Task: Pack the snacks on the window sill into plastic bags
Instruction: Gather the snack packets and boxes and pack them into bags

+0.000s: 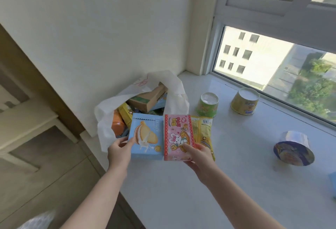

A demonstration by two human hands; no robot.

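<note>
Both hands [119,151] hold colourful snack boxes [146,136].

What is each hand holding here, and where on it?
Left hand grips the blue box at its lower left edge. Right hand holds the pink box and yellow packet at their lower ends.

A plain white wall [101,34] met a grey-framed window [272,16] at the corner. Daylight came through the glass, which showed a pale building [249,56] and green trees [312,90] outside. A white sill [227,183] ran below it. At the left were a wooden door frame [34,76] and grey floor [47,177]
</note>
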